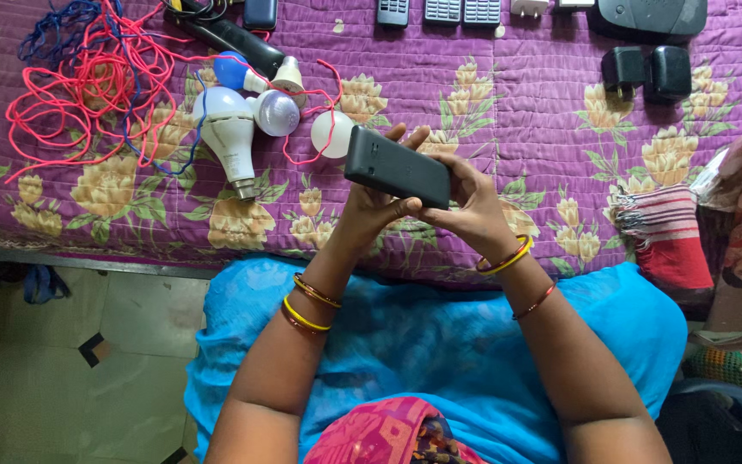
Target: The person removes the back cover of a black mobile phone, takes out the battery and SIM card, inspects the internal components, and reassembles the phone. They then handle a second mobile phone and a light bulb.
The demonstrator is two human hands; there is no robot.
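Note:
Both my hands hold a small black phone (pixel 395 169) with its back side up, just above the purple flowered bedspread (pixel 526 94). My left hand (pixel 373 210) grips its near left end from below, fingers wrapped around the edge. My right hand (pixel 467 204) clasps the right end, thumb against the phone's side. Bangles sit on both wrists.
Left of the phone lie several light bulbs (pixel 232 129) and a tangle of red and blue wires (pixel 88 82). Other phones (pixel 461 10), two black chargers (pixel 650 73) and a black box (pixel 650 15) line the far edge. A red striped cloth (pixel 667 236) lies at right.

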